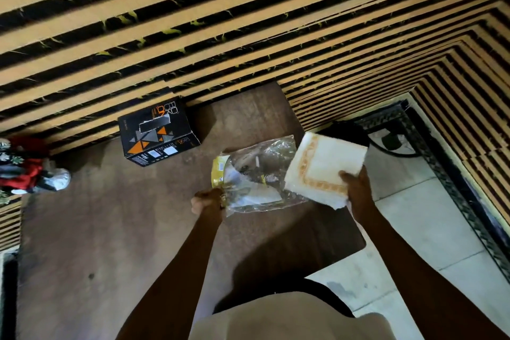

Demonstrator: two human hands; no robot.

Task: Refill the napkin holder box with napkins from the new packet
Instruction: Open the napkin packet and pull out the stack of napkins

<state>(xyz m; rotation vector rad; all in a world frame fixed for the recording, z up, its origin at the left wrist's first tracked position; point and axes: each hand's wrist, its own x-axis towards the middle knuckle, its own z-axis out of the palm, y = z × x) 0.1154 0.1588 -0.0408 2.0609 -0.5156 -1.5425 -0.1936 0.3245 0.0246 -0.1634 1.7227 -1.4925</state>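
Head view is looking down over a brown table (110, 229) set against a striped wall. Going from the left, a red and white figure (27, 171) is sitting at the table's far left edge, well apart from the work. Next, the black and orange napkin holder box (157, 130) is resting near the wall with its top slot facing up; whether any napkins are left inside is hard to tell from this angle. Further right, the left hand (207, 200) is closing in a fist on the yellow end of the clear plastic packet (256, 176), which is looking nearly emptied. Rightmost, the right hand (356, 188) is pinching the near corner of the white, orange-bordered napkins (323, 163), holding them beyond the table's right edge, above the tiled floor. That is probably the main risk: with only one corner gripped, the loose lower sheets are sagging and could slip out and fall. The stack also looks wider than the box's slot, so forcing it through there could crumple it.
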